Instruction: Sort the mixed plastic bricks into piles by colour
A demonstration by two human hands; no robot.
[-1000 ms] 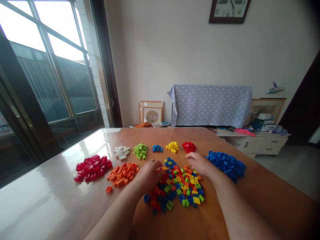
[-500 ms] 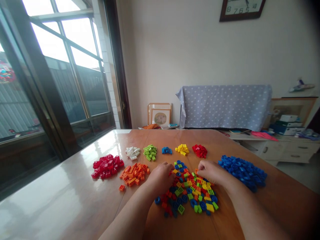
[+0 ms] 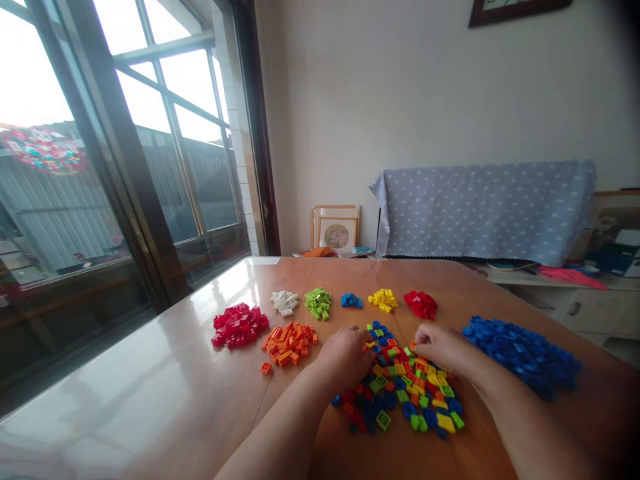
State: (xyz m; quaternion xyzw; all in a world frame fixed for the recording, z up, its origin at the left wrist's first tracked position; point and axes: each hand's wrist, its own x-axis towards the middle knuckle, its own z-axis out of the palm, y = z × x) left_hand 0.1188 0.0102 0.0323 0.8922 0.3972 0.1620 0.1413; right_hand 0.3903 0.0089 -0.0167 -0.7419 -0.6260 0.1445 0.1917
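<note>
Mixed pile (image 3: 420, 390) of small bricks, several colours, on the near part of the glossy wooden table (image 3: 200, 400), between and in front of both hands.

Left hand (image 3: 350, 357): at the left edge of the mixed pile, palm down, fingers partly curled; fingertips hidden—cannot tell whether a brick is held. Right hand (image 3: 436, 345): at the pile's far right edge, fingers curled in close. A bit of orange shows by the fingertips; grip on it cannot be told.

Sorted piles, far row, left to right: white pile (image 3: 285, 303), lime pile (image 3: 319, 304), small blue pile (image 3: 351, 301), yellow pile (image 3: 383, 300), red pile (image 3: 421, 305). Crimson pile (image 3: 240, 326) at left; orange pile (image 3: 289, 344) nearer the left hand, with a single orange brick (image 3: 266, 368) just beside it. Large blue pile (image 3: 520, 353) right of the right hand.

Writing: wall clock (image 3: 484, 15) cut by the upper frame edge—its partial marks unreadable.
</note>
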